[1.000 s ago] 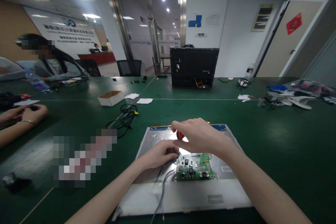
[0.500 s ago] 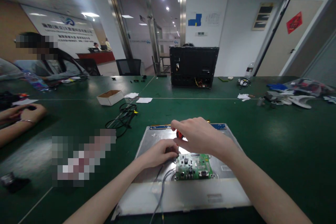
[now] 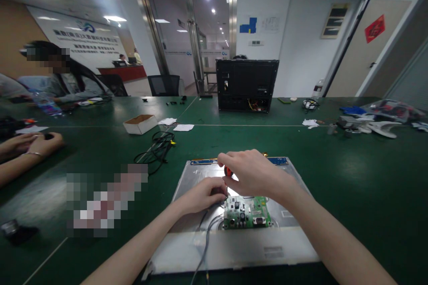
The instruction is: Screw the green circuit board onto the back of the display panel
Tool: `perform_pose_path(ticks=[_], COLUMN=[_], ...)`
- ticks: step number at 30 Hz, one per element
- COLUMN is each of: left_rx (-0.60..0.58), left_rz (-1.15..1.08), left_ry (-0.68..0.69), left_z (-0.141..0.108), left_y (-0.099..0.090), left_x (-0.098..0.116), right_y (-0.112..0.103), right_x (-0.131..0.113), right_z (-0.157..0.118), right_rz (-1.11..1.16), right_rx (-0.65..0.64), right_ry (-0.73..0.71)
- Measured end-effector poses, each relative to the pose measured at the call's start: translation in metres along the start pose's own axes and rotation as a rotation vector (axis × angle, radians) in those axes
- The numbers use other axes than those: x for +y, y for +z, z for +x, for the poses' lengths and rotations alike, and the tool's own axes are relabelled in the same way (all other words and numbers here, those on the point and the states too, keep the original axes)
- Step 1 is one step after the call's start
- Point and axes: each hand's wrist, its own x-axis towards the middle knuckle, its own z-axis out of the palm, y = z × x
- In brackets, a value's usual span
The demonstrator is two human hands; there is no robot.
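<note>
Right fingers (image 3: 226, 160) pinch a red-and-black rounded handle (image 3: 228, 171); left fingers (image 3: 218, 197), pressed together, lie just below; beyond, leftward, an open white cardboard box (image 3: 147, 126).

Flat silver metal panel (image 3: 195, 179) lies on the green tabletop surface (image 3: 354, 178), front centre. Rectangular green circuit board (image 3: 247, 212) sits on the panel. Upright black rectangular casing (image 3: 246, 84) stands behind the panel. Loosely coiled black cable (image 3: 157, 148) lies left of the panel, open white rectangular box (image 3: 142, 127) behind-left of the cable.

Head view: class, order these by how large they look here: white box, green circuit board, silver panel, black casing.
Silver panel, though partly hidden by the arms
Black casing
Green circuit board
White box
</note>
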Motion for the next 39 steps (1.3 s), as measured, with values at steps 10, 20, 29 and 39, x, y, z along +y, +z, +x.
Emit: perform_pose_path(ticks=[10,20,29,39], left_rx=[0.017,0.011,-0.006,0.02], left_rz=[0.016,0.02,0.001,0.01], left_ry=[0.005,-0.008,0.013,0.023], left_z=[-0.0005,0.0006,0.0,0.0002], left_y=[-0.0007,-0.0001,-0.0009,0.001], left_x=[0.0054,-0.0024,0.0048,-0.0018], right_y=[0.0003,0.0007,0.0016,0.0053], right_x=[0.0001,-0.0002,-0.0012,0.0023], right_z=[0.0021,0.002,0.0015,0.0025], right_rz=[-0.028,0.005,0.006,-0.069], right_rx=[-0.029,-0.007,-0.017,0.01], right_ry=[0.041,0.027,0.037,0.07])
